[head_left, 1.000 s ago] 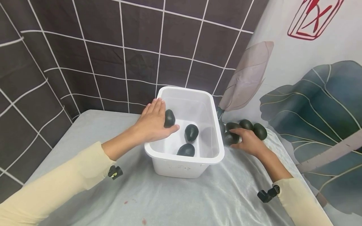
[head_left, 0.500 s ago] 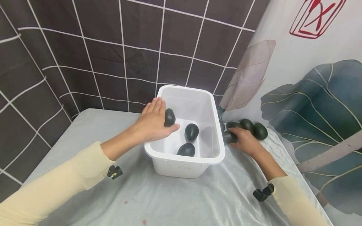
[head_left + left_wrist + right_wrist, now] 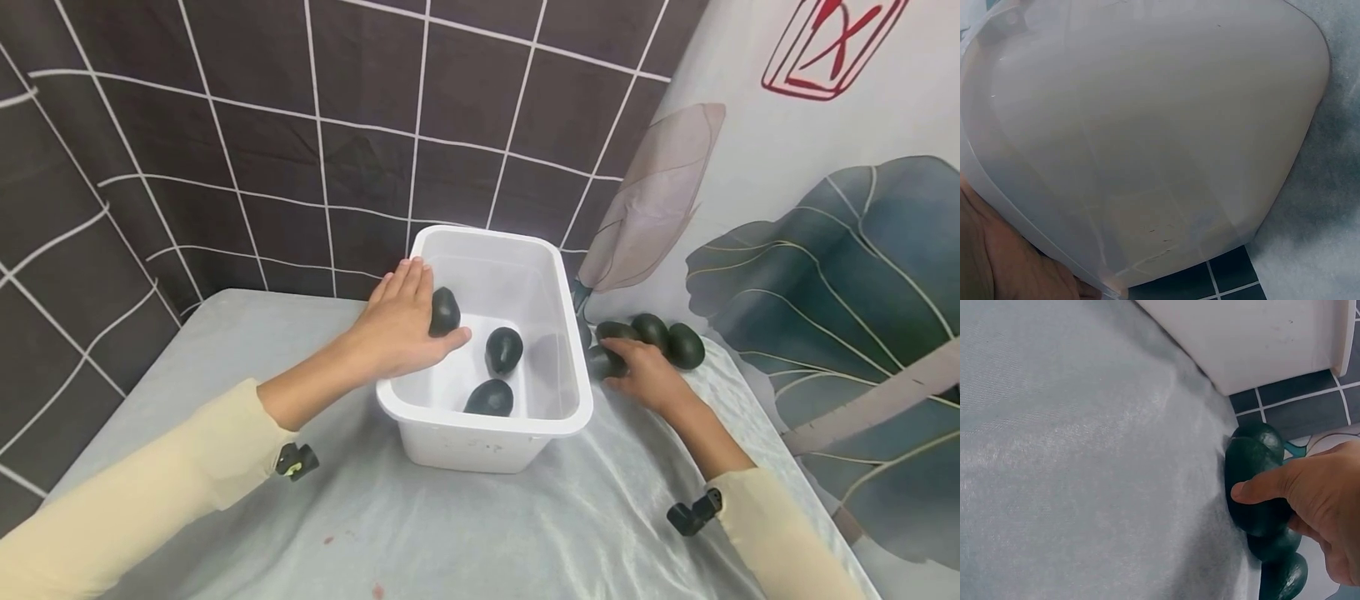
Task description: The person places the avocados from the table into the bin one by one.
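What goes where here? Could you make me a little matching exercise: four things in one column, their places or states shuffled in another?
Things:
1. left hand
2. right hand
3. tub
4. cloth

Places or states:
A. white, with three dark fruits showing inside
B. resting on the tub's edge
C. pale, wrinkled, under the tub
D. gripping a dark fruit outside the tub

Pairs: 1-B, 2-D, 3-A, 4-C

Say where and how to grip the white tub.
Likely by the white tub's flared rim, at its opposite left and right sides, coming from outside and hooking underneath: it juts past walls that taper downward. The left hand is already at the left side.
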`<state>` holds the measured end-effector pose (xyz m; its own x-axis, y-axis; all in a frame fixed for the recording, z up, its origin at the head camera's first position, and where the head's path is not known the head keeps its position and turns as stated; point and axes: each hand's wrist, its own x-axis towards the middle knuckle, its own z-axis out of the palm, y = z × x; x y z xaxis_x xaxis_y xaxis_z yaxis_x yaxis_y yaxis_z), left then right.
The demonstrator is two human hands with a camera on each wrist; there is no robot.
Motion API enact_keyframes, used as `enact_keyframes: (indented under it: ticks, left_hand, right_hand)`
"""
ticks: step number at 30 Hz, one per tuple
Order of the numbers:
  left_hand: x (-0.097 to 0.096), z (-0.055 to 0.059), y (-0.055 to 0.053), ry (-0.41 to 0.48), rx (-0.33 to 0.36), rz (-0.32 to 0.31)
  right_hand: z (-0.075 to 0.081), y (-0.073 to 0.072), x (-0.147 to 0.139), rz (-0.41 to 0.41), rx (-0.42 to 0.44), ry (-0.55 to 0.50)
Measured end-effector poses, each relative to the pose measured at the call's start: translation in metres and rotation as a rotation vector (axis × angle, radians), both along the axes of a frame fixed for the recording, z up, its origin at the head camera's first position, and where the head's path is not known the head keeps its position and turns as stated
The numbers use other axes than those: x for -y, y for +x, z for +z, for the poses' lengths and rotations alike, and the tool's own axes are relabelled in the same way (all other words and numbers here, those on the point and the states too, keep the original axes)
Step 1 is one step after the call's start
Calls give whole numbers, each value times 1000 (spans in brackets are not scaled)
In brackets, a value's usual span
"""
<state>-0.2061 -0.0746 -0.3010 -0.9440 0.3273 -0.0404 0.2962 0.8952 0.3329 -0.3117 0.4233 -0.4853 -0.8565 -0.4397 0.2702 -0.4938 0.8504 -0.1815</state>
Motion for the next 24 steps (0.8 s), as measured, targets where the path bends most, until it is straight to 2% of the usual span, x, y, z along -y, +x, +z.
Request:
enact_keyframes:
  ticks: [9, 15, 19, 22, 24]
  left_hand:
    - [1, -2, 0, 14, -6, -1]
    - [1, -1, 1, 19, -5, 1]
    - [1, -1, 0, 23, -5, 2]
    - [1, -1, 1, 25, 0, 3]
    - [1, -1, 0, 25, 1, 4]
  right_hand:
    - [0, 2, 1, -27, 41, 6]
    - [-1, 3, -1, -17, 1, 11]
    - [17, 22, 13, -22, -7, -30]
    - [50, 45, 38, -22, 19, -55]
    - [68, 55, 51, -35, 24, -49]
